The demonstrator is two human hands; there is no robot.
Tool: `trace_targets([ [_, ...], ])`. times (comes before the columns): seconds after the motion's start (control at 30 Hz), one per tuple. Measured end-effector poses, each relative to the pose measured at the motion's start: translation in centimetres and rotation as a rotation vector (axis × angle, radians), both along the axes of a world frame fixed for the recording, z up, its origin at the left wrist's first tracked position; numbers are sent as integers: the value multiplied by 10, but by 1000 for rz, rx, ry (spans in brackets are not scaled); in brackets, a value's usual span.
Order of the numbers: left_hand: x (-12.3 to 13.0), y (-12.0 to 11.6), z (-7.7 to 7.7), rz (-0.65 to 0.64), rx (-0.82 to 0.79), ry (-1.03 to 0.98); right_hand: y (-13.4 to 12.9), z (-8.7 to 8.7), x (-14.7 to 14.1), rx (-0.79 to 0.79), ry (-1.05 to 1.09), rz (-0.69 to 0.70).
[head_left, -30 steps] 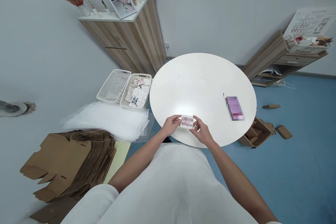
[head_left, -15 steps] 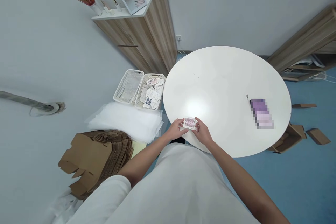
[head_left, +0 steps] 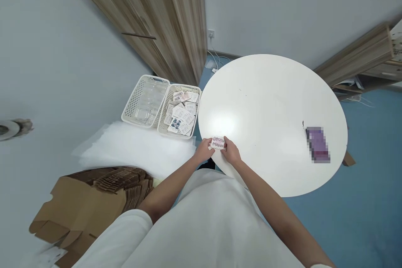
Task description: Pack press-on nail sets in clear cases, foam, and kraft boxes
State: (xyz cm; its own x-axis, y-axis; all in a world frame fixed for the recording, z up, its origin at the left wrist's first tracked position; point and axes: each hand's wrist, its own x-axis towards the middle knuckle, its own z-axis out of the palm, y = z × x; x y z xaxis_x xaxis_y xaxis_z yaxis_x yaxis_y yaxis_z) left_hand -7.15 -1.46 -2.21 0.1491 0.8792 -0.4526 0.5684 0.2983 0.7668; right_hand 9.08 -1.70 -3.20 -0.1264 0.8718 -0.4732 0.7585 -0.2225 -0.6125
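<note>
Between my two hands, at the near left edge of the round white table (head_left: pixel 270 100), is a small white card of press-on nails (head_left: pixel 217 142) with two rows of pinkish nails facing up. My left hand (head_left: pixel 203 150) pinches its left side. Its right side is gripped by my right hand (head_left: pixel 231 151). Left of the table, a white basket (head_left: pixel 160 119) holds a heap of similar cards, some showing printed sides and one showing dark blue nails.
Beside it stands a second white basket (head_left: pixel 127 111) with clear plastic boxes. White translucent sheets (head_left: pixel 132 146) and a stack of flat brown cardboard boxes (head_left: pixel 84 205) lie nearer on the left. A blurred purple object (head_left: pixel 318 144) rests on the table's right side. A wooden cabinet (head_left: pixel 185 25) stands behind.
My view has turned left and lowered, so the baskets look larger and the cabinet top is mostly cut off. Both hands still hold the card, now slightly further left in view.
</note>
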Motion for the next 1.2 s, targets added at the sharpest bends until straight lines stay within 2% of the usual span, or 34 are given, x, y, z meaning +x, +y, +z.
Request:
trace_targets([
  [0.17,1,-7,-2,36,-34,-18,-12,5,-1,11,73,-97],
  [0.33,-3,-12,4,94,-159,-152,-36,19,3,-96,418,-386],
  [0.5,-7,-8,5,110,-227,-286,-41,22,1,-189,697,-499],
  [0.7,-12,9,1,151,-191,-313,-15,16,-12,-209,795,-521],
  [0.9,-20,33,1,166,-163,-281,14,14,-20,-266,766,-450],
  [1.2,-23,38,4,202,-164,-247,19,15,-21,-251,773,-437],
])
